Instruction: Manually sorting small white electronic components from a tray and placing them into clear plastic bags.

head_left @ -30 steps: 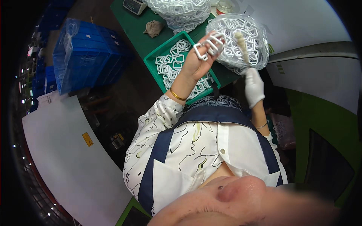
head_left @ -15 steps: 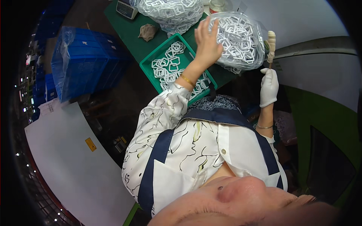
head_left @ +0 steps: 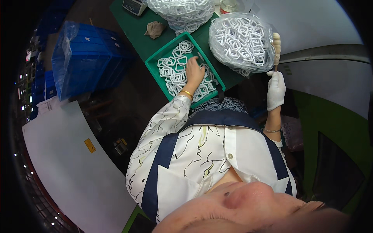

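My bare left hand (head_left: 195,73) is down in a green tray (head_left: 155,79), over loose white angular plastic rings (head_left: 168,72). Its fingers are bent in beside the tray's right wall, with a small dark shape near their tips; what they hold, if anything, I cannot make out. Off to the right, my white-gloved right hand (head_left: 276,91) is closed around a thin stick with a thick cream-coloured wrapped top (head_left: 276,46). The stick stands upright beside a clear bag of white plastic rings (head_left: 243,42).
A second bag of white rings (head_left: 184,13) sits at the back of the green table (head_left: 134,33), near a crumpled beige cloth (head_left: 154,30), a scale (head_left: 134,6) and a glass jar (head_left: 228,6). Blue crates (head_left: 91,58) and a white panel (head_left: 74,155) stand to the left.
My left hand has come away from the right-hand bag, down and leftward into the tray, and its spread fingers have bent in. The right hand has barely moved; its stick has shifted slightly left.
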Motion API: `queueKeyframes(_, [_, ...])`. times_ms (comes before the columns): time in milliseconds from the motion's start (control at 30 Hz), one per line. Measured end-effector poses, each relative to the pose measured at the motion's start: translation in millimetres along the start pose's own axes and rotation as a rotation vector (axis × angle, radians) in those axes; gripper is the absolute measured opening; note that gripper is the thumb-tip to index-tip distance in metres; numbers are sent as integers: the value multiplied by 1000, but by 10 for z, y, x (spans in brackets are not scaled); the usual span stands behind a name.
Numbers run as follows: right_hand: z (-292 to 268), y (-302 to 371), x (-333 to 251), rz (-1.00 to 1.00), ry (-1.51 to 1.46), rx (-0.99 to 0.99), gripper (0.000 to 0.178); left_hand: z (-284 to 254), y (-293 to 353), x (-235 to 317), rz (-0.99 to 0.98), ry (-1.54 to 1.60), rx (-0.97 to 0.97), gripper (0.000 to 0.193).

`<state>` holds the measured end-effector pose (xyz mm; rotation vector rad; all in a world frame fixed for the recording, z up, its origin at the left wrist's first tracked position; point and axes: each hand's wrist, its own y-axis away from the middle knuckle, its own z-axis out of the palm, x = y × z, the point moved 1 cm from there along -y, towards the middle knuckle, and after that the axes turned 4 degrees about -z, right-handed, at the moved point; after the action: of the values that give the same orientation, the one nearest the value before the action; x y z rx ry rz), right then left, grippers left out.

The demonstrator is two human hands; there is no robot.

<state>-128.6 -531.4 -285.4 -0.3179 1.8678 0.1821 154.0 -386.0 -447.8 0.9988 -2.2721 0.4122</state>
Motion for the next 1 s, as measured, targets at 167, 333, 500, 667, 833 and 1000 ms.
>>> queueKeyframes(167, [20,30,-20,-31,33,-24,32,167,109,-70,6,-278,-117,51])
queueKeyframes(333, [79,27,-31,-93,52,-42,33,147,-39,-304,88,-174,-192,23])
queueKeyframes(500, [36,33,24,-52,29,-37,33,-152,-188,-443,31,48,-131,18])
queueKeyframes(667, [146,-14,33,-63,28,-81,32,-159,-14,-486,260,-61,-473,23])
queueKeyframes(833, [190,11,-28,-85,33,-82,31,67,230,-70,123,-119,-324,19])
queueKeyframes(1000, [184,72,-82,-54,23,-105,31,176,175,-76,344,-402,-223,10])
